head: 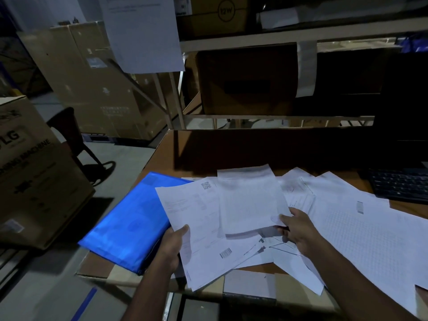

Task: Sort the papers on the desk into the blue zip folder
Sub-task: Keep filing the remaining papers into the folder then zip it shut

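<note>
A: Blue zip folder (129,225) lies at the counter's (162,156) near-left corner, under the left hand (171,246).
B: Left fingers pinch a QR-coded sheet (196,218); right hand (296,230) pinches another sheet (250,200) over the scattered papers (361,232).
A: Any writing?
B: "LG" on the carton (30,167) left of the counter.
</note>
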### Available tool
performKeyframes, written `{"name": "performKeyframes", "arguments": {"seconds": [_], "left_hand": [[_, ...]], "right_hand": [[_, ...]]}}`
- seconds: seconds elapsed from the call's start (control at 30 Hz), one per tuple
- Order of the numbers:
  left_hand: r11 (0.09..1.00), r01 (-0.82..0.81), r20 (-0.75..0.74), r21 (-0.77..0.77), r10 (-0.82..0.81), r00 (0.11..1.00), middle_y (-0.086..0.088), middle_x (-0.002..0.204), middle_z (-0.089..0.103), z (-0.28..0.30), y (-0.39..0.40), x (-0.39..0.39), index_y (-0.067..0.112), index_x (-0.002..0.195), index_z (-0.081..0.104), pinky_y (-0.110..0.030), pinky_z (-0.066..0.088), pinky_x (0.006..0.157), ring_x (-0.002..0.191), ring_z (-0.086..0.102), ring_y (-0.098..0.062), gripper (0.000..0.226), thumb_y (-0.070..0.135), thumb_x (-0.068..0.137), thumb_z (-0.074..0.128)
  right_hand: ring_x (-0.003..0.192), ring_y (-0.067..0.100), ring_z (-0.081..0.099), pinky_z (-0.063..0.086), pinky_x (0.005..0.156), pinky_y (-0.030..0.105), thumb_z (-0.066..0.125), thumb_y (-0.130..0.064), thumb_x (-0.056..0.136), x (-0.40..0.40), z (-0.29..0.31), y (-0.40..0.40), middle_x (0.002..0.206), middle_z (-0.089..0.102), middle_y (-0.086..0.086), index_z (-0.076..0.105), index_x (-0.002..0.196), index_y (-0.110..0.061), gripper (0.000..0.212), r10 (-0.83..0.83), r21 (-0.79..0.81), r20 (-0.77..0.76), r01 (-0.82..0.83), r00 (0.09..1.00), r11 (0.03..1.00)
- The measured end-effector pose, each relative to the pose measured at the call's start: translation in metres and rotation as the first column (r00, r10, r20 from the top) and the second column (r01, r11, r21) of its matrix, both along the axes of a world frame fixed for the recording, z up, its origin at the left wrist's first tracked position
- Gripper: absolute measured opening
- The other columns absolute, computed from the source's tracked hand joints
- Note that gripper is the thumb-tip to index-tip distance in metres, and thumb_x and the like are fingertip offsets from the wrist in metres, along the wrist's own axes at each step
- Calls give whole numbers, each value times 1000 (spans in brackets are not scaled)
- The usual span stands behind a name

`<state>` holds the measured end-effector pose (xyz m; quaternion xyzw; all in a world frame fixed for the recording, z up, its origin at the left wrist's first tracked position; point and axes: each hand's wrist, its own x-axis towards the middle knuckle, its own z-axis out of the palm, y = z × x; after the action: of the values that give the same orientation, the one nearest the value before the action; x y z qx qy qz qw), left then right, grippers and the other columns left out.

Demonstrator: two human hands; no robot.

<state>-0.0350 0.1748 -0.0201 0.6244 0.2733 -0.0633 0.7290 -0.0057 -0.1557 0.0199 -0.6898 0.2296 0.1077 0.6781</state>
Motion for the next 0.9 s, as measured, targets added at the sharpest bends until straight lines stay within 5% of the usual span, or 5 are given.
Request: {"name": "performKeyframes", "arguments": {"seconds": [0.13, 0.27, 0.43, 0.67, 0.9], "left_hand": [[1000, 3, -1, -10, -3, 1000, -7, 113, 79, 0, 0, 0, 17, 120, 69, -50, 57, 90, 106, 71, -36, 18, 20, 106, 58], [1000, 11, 8, -7, -10, 1000, -6, 113, 79, 1, 1, -1, 17, 122, 69, -50, 57, 89, 106, 72, -35, 19, 20, 105, 59], [1000, 12, -1, 20, -12, 1000, -8, 112, 78, 4, -2, -4, 16, 123, 68, -48, 57, 84, 104, 72, -36, 21, 21, 104, 62], [997, 19, 23, -78, -17, 1000, -6, 111, 80, 9, -9, -2, 18, 121, 70, -47, 59, 89, 104, 76, -33, 27, 36, 103, 63], [998, 61, 114, -12, -59, 992, -8, 119, 78, -1, -17, 0, 14, 124, 70, -46, 57, 95, 106, 75, -30, 36, 16, 89, 80]], "right_hand": [[68, 28, 60, 47, 59, 33, 72, -9, 90, 4, -1, -7, 94, 69, 20, 67, 111, -7, 22, 27, -6, 19, -27, 999, 1000], [60, 31, 56, 45, 45, 28, 71, -10, 90, -1, 2, -8, 91, 68, 21, 64, 112, -7, 22, 39, -74, 2, -39, 999, 997], [65, 20, 51, 38, 60, 30, 54, -2, 99, -2, -1, -13, 86, 60, 11, 61, 119, -8, 22, -161, 204, -2, 158, 987, 966], [51, 33, 62, 47, 42, 33, 50, -1, 95, -20, 5, 13, 93, 70, 19, 64, 115, -10, 26, 339, -364, 47, -300, 940, 882], [89, 10, 64, 55, 75, 31, 58, -34, 98, -33, -13, 35, 109, 67, -7, 65, 119, -25, 24, 569, -624, 144, -372, 810, 688]]}}
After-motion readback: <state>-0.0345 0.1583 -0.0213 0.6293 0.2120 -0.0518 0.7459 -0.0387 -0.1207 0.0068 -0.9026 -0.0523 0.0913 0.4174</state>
